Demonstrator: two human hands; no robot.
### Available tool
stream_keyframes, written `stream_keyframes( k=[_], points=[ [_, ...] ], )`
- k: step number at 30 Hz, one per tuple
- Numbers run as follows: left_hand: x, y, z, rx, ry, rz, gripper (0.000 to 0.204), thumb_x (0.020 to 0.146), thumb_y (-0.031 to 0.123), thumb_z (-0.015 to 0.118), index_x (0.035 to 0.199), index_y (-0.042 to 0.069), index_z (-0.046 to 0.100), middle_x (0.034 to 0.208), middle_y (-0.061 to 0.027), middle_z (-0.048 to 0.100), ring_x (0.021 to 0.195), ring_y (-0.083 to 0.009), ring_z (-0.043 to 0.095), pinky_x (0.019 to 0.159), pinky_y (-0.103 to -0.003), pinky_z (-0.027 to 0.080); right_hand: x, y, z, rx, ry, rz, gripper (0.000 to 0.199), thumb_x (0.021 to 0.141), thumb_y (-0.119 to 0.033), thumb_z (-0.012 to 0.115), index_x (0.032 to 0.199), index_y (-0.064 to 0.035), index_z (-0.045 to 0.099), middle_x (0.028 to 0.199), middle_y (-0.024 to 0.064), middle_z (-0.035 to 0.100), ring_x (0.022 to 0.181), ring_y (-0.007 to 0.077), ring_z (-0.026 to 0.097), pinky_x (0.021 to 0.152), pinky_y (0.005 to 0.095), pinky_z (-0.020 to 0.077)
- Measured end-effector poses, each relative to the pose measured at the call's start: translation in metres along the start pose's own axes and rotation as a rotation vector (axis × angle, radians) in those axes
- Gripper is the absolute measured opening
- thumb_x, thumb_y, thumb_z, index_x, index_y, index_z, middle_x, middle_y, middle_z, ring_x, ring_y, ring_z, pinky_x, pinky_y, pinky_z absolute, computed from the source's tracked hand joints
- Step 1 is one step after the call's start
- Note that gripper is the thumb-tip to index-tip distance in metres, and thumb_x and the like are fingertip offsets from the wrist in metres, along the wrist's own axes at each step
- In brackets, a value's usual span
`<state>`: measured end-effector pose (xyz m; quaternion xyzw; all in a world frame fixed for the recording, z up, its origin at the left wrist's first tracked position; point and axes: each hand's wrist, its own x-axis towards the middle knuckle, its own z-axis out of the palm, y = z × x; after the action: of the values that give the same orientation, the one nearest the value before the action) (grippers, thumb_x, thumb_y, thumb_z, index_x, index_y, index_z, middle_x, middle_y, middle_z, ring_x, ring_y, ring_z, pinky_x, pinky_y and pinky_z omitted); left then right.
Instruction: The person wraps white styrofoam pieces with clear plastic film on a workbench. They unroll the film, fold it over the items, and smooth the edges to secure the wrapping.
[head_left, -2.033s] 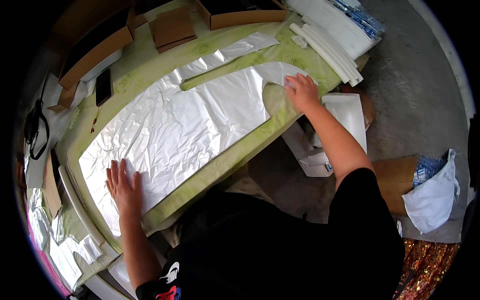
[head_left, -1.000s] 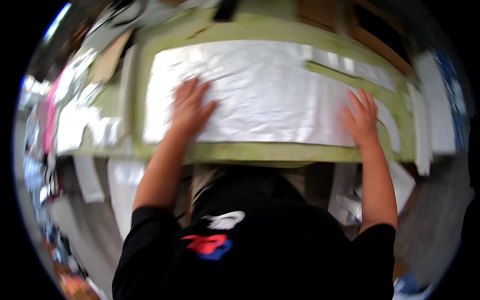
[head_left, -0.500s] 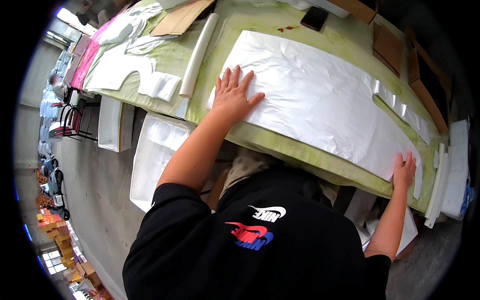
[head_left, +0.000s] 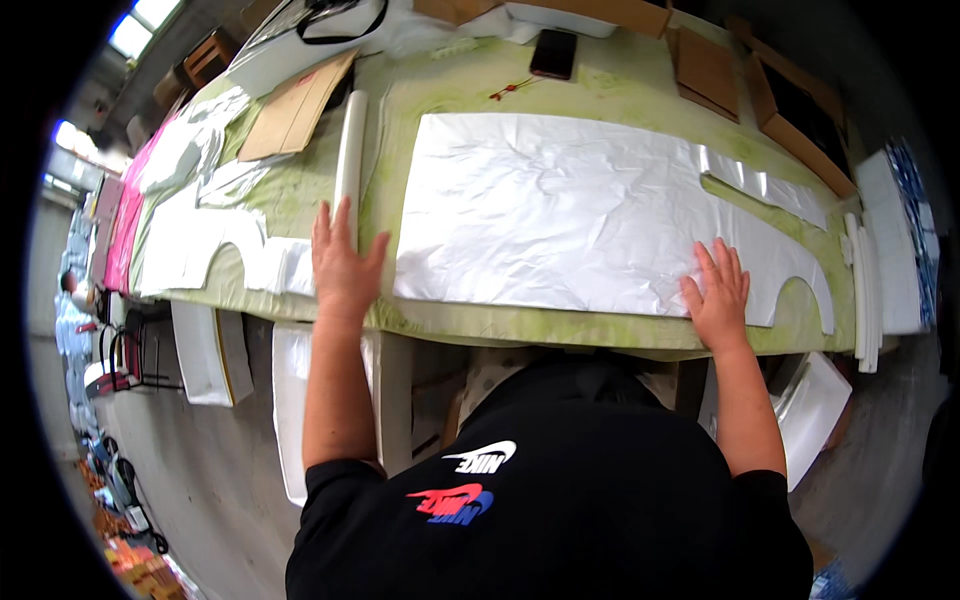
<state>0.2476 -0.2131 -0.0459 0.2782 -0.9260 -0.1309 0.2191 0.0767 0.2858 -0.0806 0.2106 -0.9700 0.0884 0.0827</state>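
Note:
A large white plastic apron (head_left: 540,210), creased and shiny, lies spread flat over the green-covered table (head_left: 640,72). Its neck loop curves at the right end, and a long strap lies along its far right side. With fingers spread, my right hand (head_left: 720,298) rests on the apron's near edge, right of its middle. My left hand (head_left: 343,262) is off the apron, beyond its left edge, fingers apart and holding nothing. It is nearest to the near end of a long white roll (head_left: 352,140). Left of that hand lies another white cut sheet (head_left: 200,245).
A dark phone (head_left: 553,54) and a red cord (head_left: 513,89) lie at the back. Flat cardboard (head_left: 290,108) is at the left, open cardboard boxes (head_left: 790,120) at the far right. White bins (head_left: 290,420) stand below the table's front edge.
My left hand has left the apron and moved left, next to the roll. My right hand has shifted left along the near edge. The view has turned, too.

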Motion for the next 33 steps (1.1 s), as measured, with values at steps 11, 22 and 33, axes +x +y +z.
stream_keyframes(
  k=[11,22,33],
  points=[
    [-0.019,0.038,0.019,-0.756,-0.076,0.105,0.072,0.091,-0.004,0.065,0.156,0.003,0.036,0.155,-0.0145,0.047,0.146,-0.0244,0.04,0.122,-0.036,0.026,-0.017,0.006,0.006,0.365,0.27,-0.163,0.04,0.094,-0.008,0.065,0.133,-0.0022,0.062,0.148,0.0171,0.053,0.141,0.0375,0.045,0.117,0.0464,0.0356],
    [-0.113,0.249,0.06,-1.186,-0.664,0.46,0.085,0.097,-0.004,0.05,0.163,0.004,-0.003,0.165,-0.0191,0.018,0.148,-0.0315,0.034,0.12,-0.043,0.031,-0.022,-0.104,-0.053,1.465,-0.169,0.017,0.083,0.095,-0.013,0.07,0.161,-0.0046,0.02,0.142,0.0158,0.048,0.107,0.0191,0.059,0.088,0.0324,0.0542],
    [-0.104,0.304,0.108,-0.795,-0.641,0.823,0.082,0.092,0.037,0.072,0.157,0.003,0.034,0.164,-0.0285,0.022,0.152,-0.05,0.017,0.122,-0.056,0.022,-0.07,-0.027,-0.043,0.773,0.05,0.177,0.065,0.087,-0.011,0.07,0.148,-0.0044,0.047,0.135,0.021,0.05,0.118,0.0392,0.059,0.097,0.0419,0.0523]
  ],
)
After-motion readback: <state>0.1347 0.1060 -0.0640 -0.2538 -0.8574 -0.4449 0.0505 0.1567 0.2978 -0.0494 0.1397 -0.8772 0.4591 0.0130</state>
